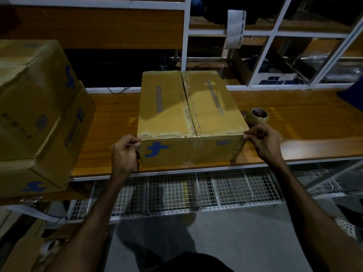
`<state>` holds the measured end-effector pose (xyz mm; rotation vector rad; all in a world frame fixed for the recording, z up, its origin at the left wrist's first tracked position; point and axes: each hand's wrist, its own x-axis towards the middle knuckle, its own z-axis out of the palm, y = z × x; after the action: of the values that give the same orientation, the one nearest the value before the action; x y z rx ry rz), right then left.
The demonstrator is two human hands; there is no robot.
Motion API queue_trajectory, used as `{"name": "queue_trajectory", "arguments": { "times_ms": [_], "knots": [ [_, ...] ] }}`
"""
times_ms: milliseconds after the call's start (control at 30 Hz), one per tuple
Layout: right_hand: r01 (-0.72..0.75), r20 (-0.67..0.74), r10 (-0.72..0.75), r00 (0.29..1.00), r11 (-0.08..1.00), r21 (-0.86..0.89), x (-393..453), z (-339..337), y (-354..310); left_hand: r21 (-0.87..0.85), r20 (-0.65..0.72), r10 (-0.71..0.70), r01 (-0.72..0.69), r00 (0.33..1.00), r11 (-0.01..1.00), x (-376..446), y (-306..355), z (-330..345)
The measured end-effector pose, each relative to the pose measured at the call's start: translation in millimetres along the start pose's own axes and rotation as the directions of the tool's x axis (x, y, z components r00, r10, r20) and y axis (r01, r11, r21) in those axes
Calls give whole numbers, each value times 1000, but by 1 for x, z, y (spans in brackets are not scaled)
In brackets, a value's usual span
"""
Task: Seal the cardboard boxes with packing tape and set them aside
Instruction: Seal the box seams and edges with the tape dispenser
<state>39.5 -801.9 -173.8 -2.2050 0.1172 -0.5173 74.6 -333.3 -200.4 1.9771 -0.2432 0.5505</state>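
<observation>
Holding the cardboard box (188, 114) at its near corners, the left hand (125, 154) curls its fingers on the left corner, perhaps pinching a thin dark thing, and the right hand (263, 142) pinches the right corner edge, maybe a tape end. This box sits in the middle of the wooden counter (294, 122); glossy clear tape already covers its top seam and near edge, so I judge sealing almost finished and moving aside remaining. A round tape roll (258, 114) stands just right of it, and matte brown stacked boxes (39, 114) wait at left.
</observation>
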Motion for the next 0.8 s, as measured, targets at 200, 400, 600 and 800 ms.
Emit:
{"name": "queue_trajectory", "arguments": {
  "times_ms": [200,400,600,800],
  "knots": [
    [-93,-185,170,968,927,364,-21,29,11,-49,-188,-110,103,976,994,-16,4,20],
    [-90,-246,205,947,908,408,-22,47,16,-59,-327,-188,178,926,982,-23,13,35],
    [-120,-152,167,974,954,274,-22,48,32,-24,-350,-198,203,916,979,-26,21,37],
    [-288,-19,293,956,946,148,-28,51,43,458,-242,-33,144,970,877,-35,40,33]
  ]
}}
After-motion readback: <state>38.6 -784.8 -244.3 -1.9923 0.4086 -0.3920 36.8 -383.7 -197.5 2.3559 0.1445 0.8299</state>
